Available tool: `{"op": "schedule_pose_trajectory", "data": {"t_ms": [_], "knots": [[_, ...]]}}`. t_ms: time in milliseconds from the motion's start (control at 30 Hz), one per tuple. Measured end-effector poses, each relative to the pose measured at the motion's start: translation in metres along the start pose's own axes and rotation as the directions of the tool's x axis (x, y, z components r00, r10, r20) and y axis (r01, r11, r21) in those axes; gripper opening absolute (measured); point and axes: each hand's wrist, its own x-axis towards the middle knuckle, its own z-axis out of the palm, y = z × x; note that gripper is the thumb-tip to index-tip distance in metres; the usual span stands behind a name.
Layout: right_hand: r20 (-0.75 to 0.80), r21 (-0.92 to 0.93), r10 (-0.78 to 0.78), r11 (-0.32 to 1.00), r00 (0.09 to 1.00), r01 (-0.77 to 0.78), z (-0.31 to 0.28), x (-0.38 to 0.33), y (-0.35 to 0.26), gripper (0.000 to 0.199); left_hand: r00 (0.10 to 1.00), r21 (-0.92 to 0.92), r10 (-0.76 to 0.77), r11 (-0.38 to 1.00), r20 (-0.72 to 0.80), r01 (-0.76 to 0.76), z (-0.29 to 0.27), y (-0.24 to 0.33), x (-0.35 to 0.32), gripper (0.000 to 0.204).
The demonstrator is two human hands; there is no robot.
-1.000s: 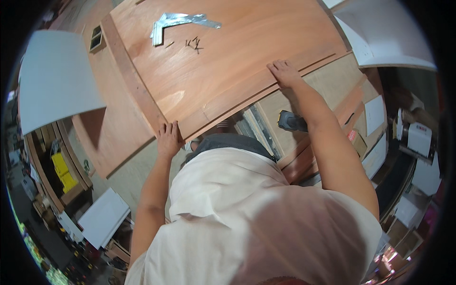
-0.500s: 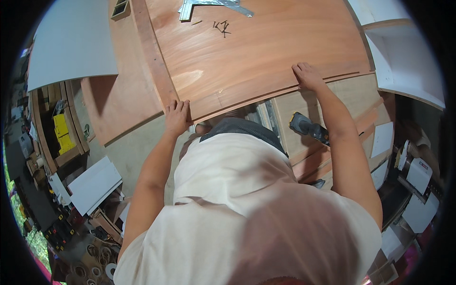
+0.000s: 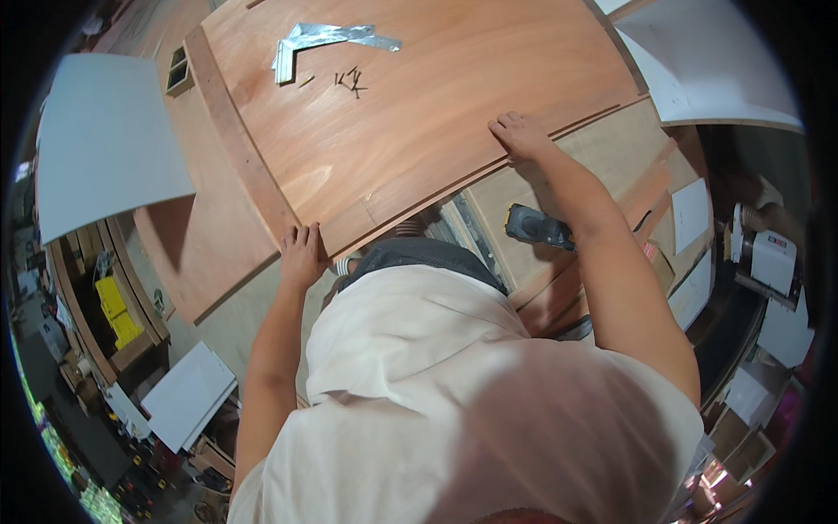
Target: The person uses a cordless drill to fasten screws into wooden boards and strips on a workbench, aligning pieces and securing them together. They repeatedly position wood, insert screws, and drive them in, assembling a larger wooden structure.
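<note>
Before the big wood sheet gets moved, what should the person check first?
1. Left hand on the plywood sheet near edge: ok, fingers lie on it.
2. Right hand on the same edge: ok, flat on the sheet.
3. Loose nails on the sheet: not ok, they could roll off.
4. Metal angle bracket lying on top: not ok, unsecured.
5. Black power tool below the right arm: ok, clear of the sheet.
6. Grip under the sheet: cannot tell, thumbs hidden.
</note>
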Motion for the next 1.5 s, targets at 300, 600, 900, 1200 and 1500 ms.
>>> {"op": "schedule_pose_trajectory", "data": {"t_ms": [300, 600, 900, 1200, 1500], "knots": [[-0.008, 0.004, 0.027, 1.000, 1.000, -0.027, 0.000, -0.002, -0.003, 0.067, 1.000, 0.035, 0.018, 0.999, -0.001, -0.018, 0.006, -0.001, 0.001, 0.093], [-0.006, 0.001, 0.023, 1.000, 1.000, -0.023, -0.001, 0.001, -0.002, 0.062, 0.999, 0.021, -0.017, 1.000, 0.043, 0.016, 0.001, 0.004, 0.002, 0.092], [0.005, -0.066, 0.022, 0.998, 1.000, -0.022, 0.000, 0.004, -0.003, 0.054, 0.998, 0.005, 0.002, 1.000, 0.061, -0.002, -0.002, 0.005, 0.001, 0.090], [-0.048, -0.096, 0.100, 0.990, 0.994, -0.105, 0.018, 0.004, -0.005, 0.040, 0.998, 0.137, 0.024, 0.990, 0.059, -0.032, 0.008, 0.003, 0.003, 0.094], [0.128, -0.236, 0.415, 0.895, 0.901, -0.379, 0.010, 0.031, -0.043, 0.038, 0.998, 0.253, 0.028, 0.966, 0.060, -0.042, 0.017, -0.001, 0.010, 0.099]]}}
